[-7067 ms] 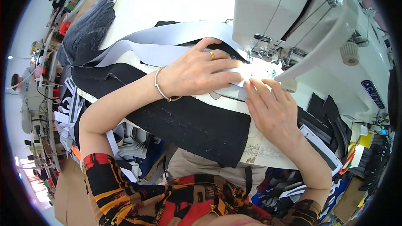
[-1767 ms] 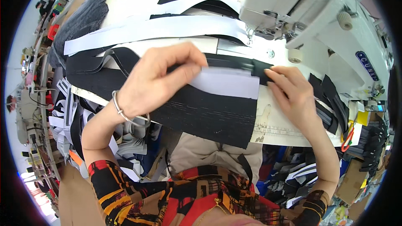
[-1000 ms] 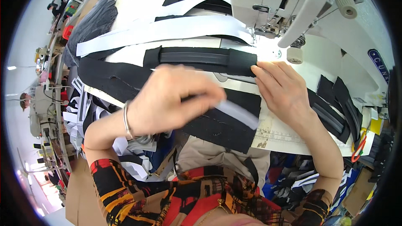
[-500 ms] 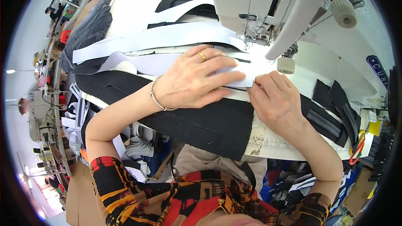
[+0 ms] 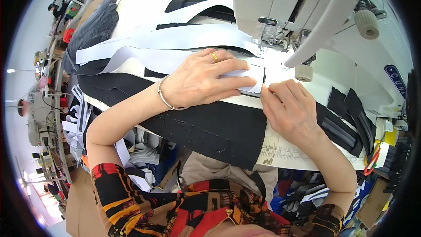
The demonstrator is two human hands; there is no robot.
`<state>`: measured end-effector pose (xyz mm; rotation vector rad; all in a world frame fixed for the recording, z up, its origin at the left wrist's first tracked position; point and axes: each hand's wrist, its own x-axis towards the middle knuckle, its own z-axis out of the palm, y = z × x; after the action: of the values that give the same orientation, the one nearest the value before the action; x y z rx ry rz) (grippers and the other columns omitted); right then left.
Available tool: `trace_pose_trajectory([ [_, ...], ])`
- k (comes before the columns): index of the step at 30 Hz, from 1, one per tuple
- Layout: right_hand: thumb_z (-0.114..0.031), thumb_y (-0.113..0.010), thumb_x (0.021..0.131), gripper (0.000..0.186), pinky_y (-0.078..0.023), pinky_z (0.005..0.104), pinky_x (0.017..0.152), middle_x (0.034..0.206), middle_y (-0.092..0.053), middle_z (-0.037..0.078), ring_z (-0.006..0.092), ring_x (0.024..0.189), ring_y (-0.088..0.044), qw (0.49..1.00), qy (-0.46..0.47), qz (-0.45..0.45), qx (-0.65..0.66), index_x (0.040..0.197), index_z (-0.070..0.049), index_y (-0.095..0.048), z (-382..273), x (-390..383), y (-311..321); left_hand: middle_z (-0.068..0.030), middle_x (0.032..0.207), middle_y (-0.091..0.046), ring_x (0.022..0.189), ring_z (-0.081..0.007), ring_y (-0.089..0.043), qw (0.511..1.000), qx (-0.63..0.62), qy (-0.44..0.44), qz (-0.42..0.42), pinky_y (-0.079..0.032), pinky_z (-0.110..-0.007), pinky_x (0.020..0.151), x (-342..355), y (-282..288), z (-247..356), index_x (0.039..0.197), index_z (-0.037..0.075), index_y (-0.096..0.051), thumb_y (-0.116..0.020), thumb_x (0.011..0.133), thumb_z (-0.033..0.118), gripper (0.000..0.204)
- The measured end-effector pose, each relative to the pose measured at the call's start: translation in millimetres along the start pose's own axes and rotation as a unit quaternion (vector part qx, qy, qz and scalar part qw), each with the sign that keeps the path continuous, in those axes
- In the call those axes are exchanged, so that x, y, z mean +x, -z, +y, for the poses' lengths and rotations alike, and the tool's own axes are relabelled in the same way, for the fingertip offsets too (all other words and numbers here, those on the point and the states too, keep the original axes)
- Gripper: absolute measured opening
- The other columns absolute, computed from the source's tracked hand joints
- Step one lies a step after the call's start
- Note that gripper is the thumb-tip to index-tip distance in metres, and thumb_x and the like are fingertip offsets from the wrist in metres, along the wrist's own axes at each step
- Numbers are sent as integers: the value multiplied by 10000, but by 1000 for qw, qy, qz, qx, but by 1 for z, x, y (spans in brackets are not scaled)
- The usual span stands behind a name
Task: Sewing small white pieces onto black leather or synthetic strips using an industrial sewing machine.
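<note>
White fabric piece [image 5: 251,80] at centre frame, just below the sewing machine head [image 5: 280,8]. Left hand [image 5: 202,83] lies flat on it, fingers together, pressing down. Right hand [image 5: 291,109] at its right edge, fingertips pressed to the cloth. Black fabric panel [image 5: 206,127] underneath, spreading lower left. White strips [image 5: 166,44] upper left.

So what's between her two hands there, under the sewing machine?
In the head view, the white fabric piece spans between them: the left hand presses flat on it, the right hand touches its edge.
</note>
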<state>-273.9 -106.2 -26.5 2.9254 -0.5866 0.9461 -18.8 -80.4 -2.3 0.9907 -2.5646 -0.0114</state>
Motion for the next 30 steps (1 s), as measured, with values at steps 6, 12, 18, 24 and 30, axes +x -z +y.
trace_pose_trajectory([
  [6,-58,-730,721,278,-451,311,653,899,-558,54,186,807,-564,1000,3,-5,1,980,17,-664,0,2,1,-43,1197,-631,1063,-243,-616,1000,-4,13,10,-513,-387,914,-3,-4,0,1196,187,-692,-785,783,211,424],
  [12,-55,-731,720,268,-448,313,649,915,-569,57,186,807,-572,1000,-1,-6,-11,972,13,-669,2,3,-2,-67,1172,-629,1055,-251,-616,999,20,1,34,-520,-380,892,0,-8,-3,1174,169,-684,-775,791,171,393],
  [18,-95,-740,794,244,-480,322,581,951,-584,32,193,828,-612,997,-36,-30,-54,1023,-46,-674,6,6,-5,-44,1150,-638,1000,-216,-618,997,44,-29,56,-508,-354,825,7,-13,-24,1138,181,-668,-751,815,198,334],
  [24,-174,-730,845,243,-473,299,540,1035,-549,11,190,908,-640,990,-74,-60,-102,1071,-104,-677,6,5,-7,-39,1148,-654,992,-201,-625,997,38,-28,56,-505,-339,809,14,-12,-30,1111,181,-677,-757,797,195,325],
  [30,-173,-733,833,256,-498,319,609,1037,-550,3,188,972,-606,987,-74,-71,-123,1074,-107,-678,7,10,-9,-39,1136,-668,996,-201,-634,997,38,-28,63,-511,-336,818,13,-13,-37,1106,181,-675,-755,798,199,319],
])
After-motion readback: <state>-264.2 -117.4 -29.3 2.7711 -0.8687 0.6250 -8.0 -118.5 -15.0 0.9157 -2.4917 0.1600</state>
